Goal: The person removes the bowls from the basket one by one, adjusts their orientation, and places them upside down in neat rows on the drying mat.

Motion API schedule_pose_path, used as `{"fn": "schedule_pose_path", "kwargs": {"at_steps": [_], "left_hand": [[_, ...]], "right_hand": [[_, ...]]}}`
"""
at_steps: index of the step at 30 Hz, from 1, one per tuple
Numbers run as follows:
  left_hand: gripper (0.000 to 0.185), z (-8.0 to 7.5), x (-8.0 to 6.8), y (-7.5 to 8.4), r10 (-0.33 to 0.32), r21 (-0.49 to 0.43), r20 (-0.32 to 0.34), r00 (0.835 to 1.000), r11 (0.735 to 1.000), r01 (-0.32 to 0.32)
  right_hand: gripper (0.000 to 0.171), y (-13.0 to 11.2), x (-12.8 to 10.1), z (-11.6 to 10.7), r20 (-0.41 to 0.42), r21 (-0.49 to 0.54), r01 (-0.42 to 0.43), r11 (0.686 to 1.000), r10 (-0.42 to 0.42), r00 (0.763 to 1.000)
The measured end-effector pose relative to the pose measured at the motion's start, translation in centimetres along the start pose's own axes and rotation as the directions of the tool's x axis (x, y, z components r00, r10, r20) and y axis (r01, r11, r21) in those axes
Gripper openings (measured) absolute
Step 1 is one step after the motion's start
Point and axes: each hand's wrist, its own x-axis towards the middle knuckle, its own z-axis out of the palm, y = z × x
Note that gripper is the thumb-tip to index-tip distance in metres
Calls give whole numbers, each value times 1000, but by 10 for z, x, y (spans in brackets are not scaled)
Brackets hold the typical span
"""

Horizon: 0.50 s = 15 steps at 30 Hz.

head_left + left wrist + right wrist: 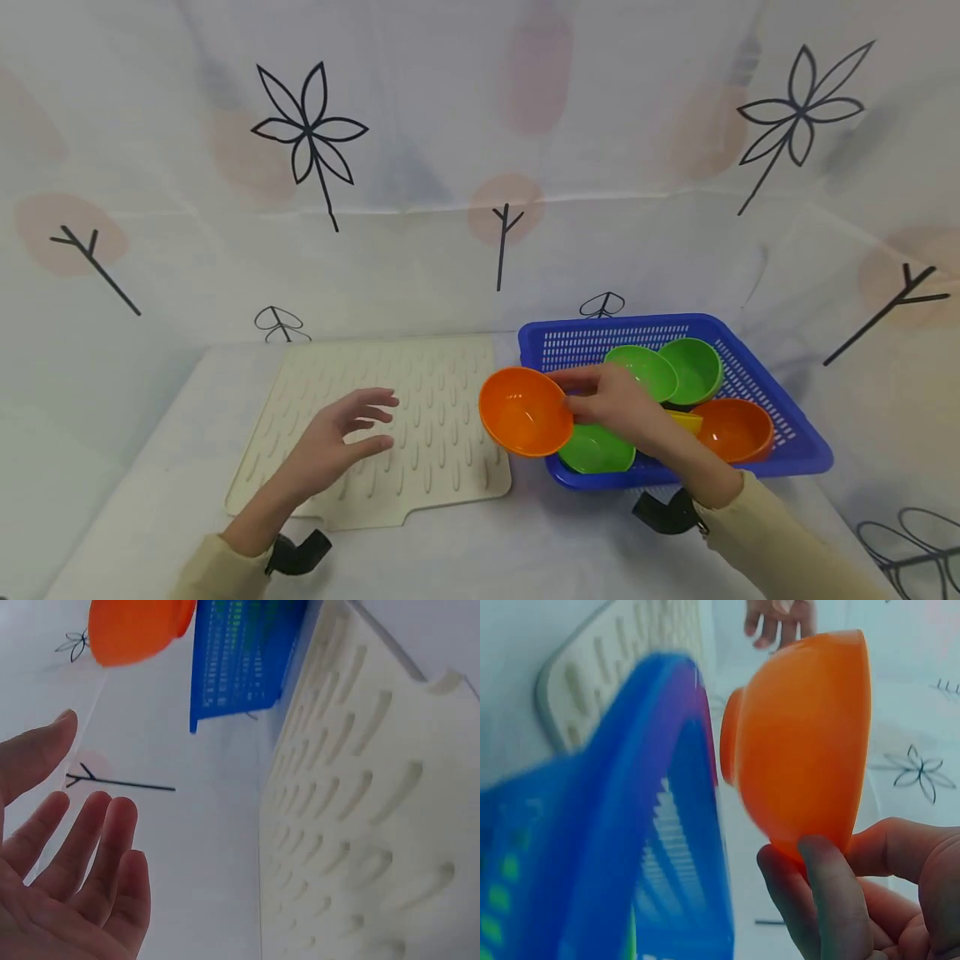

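An orange bowl (527, 412) hangs above the left rim of the blue basket, its inside turned toward the head camera. My right hand (621, 406) pinches its right edge; the right wrist view shows thumb and fingers on either side of the wall of that bowl (802, 735). Over the cream ridged mat (442, 367), my left hand (333, 446) is held in the air with spread, gently bent fingers and nothing in them. In the left wrist view this hand (82, 877) is apart from the bowl (139, 630).
The blue basket (806, 454) stands at the right with green bowls (693, 371), more orange bowls (735, 429) and a yellow piece (686, 421) inside. A cloth printed with plant drawings rises behind the table (480, 558).
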Motion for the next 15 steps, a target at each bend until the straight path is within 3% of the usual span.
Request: {"fn": "schedule_pose_path", "kwargs": {"at_steps": [8,15], "left_hand": [[64,29,4,22,-19,-210,96,995,977,39],[69,41,5,31,-39,-241,143,989,968,73]], "right_hand": [[37,-4,-3,28,29,46,9,999,-11,1000],[36,-7,-1,47,15,32,-1,999,1,1000]]}}
